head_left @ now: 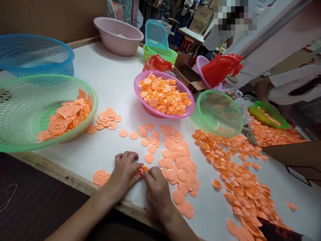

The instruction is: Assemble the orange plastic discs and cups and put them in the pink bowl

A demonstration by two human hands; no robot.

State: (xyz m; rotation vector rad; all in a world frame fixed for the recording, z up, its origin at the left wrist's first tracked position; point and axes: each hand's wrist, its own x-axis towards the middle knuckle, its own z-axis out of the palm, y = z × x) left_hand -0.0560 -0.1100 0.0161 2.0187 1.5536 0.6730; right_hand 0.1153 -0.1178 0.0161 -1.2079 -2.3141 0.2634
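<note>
Near the front edge of the white table, my left hand [127, 169] and my right hand [156, 187] meet over a small orange plastic cup [144, 169]. Both hands pinch it between thumb and fingers; my fingers partly cover it. Flat orange discs [180, 160] lie in a spread just right of my right hand. More orange discs [101, 177] rest beside my left forearm. Beyond my hands, a few single discs [149, 158] are scattered. A pink basin [164, 115] farther back is heaped with orange cup-shaped pieces [163, 95].
At left stand a green basket [85, 135] holding orange discs and a blue basket [57, 68]. A pale pink basin [117, 36] is at the back. Another green basket [218, 113] stands by a long pile of orange cups [245, 190]. Another person's sleeve [293, 83] shows at right.
</note>
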